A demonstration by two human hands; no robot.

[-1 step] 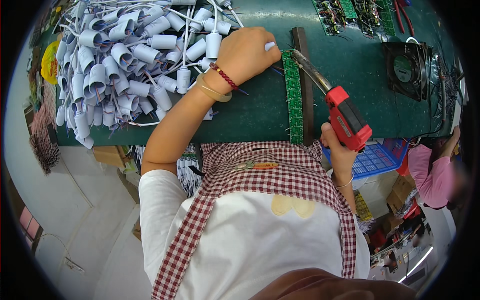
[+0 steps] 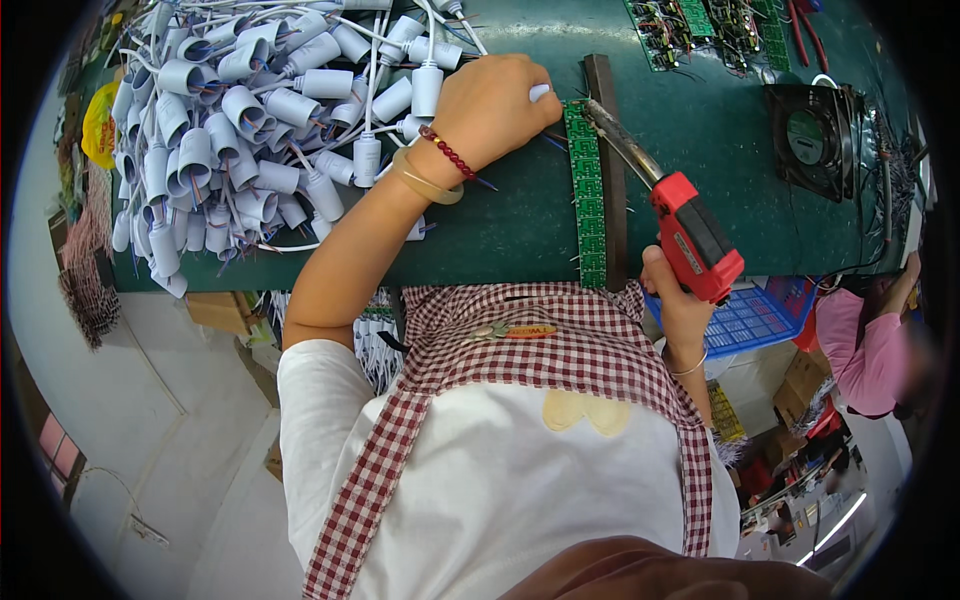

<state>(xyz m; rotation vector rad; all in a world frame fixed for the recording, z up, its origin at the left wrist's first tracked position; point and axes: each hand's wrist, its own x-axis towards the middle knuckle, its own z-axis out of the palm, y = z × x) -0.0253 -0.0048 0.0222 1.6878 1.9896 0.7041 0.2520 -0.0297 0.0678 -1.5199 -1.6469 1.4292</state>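
My right hand (image 2: 682, 305) is wrapped round the handle of a red and black soldering gun (image 2: 697, 238). The gun's metal barrel slants up and left, with its tip at the far end of a narrow green circuit board strip (image 2: 590, 205). That strip lies lengthwise along a dark bar (image 2: 609, 180). Just left of the tip, my left hand (image 2: 498, 108) is closed, palm down, with a small white bit showing at its fingers. Thin blue wire ends stick out below it; what the fingers pinch is hidden. White cylindrical lamp holders (image 2: 367, 158) with cables lie beside that hand.
A large heap of white lamp holders (image 2: 240, 150) covers the left of the green table (image 2: 480, 245). Farther right stand a black fan (image 2: 812, 140), populated circuit boards (image 2: 665, 35) and red-handled pliers (image 2: 808, 35). A blue basket (image 2: 755, 320) sits below the table edge, near another person's pink sleeve (image 2: 855, 350).
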